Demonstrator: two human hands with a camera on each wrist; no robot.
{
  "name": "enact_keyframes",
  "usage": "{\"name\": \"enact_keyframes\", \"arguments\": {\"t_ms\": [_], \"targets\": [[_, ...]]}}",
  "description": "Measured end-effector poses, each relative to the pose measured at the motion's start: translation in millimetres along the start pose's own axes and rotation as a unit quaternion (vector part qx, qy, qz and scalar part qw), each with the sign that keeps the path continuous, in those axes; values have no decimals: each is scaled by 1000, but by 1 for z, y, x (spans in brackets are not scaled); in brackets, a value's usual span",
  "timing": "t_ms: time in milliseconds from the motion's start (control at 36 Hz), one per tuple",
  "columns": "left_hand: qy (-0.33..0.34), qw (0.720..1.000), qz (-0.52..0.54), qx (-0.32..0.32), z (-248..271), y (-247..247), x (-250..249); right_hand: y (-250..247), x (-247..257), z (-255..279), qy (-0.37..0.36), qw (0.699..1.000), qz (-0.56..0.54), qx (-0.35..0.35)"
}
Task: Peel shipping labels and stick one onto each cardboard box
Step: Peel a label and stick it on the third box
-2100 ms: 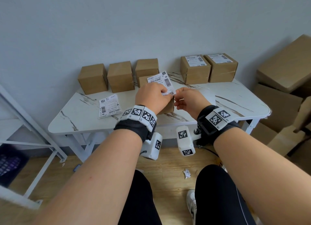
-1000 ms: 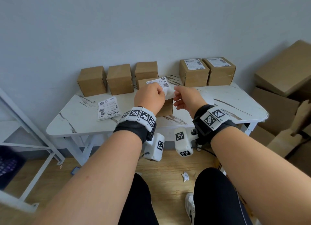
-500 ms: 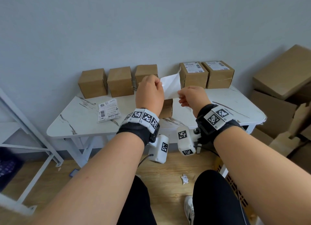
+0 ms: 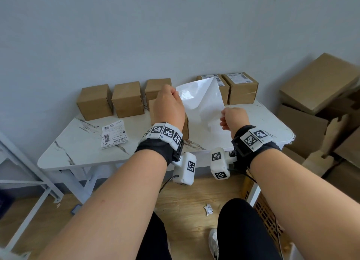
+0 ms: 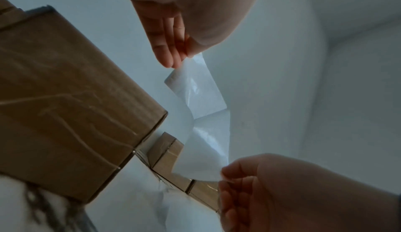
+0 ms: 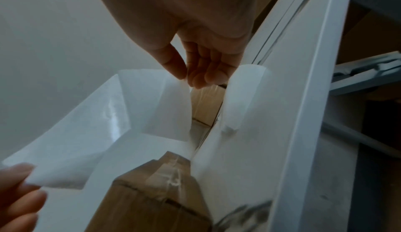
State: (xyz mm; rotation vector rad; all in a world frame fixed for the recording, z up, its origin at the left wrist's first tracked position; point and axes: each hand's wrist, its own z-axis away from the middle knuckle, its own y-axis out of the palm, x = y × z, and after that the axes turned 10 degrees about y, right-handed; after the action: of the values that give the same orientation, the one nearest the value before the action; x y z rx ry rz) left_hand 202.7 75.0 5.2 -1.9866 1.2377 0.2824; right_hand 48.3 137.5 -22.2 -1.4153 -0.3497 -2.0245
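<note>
Where both hands (image 4: 169, 105) (image 4: 233, 118) pinch: half-peeled label (image 4: 202, 100).

boxes (image 4: 127, 99) behind label sheets (image 4: 114, 133) on table (image 4: 78, 148).

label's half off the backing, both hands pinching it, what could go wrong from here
1. The left hand and right hand each pinch one sheet of the label and backing, which hang loose in mid-air; the sticky face may fold onto itself or onto a finger.
2. The unlabelled box sits close under the left hand, so a drooping corner could stick there crooked.
3. Pulling quickly may tear the thin paper.
</note>
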Motion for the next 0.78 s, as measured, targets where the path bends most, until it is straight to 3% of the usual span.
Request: {"name": "enact_keyframes", "arguments": {"t_ms": [278, 556, 667, 778], "targets": [[-8, 1000, -6, -5, -5, 8, -1, -22, -13, -22, 71, 996, -28, -46], [-6, 1000, -7, 9, -2, 12, -1, -19, -19, -31, 87, 995, 11, -40], [-2, 1000, -16, 14, -4, 8, -1, -18, -20, -29, 55, 995, 18, -81], [9, 1000, -9, 7, -6, 2, -3, -16, -11, -21, -37, 995, 32, -86]]}}
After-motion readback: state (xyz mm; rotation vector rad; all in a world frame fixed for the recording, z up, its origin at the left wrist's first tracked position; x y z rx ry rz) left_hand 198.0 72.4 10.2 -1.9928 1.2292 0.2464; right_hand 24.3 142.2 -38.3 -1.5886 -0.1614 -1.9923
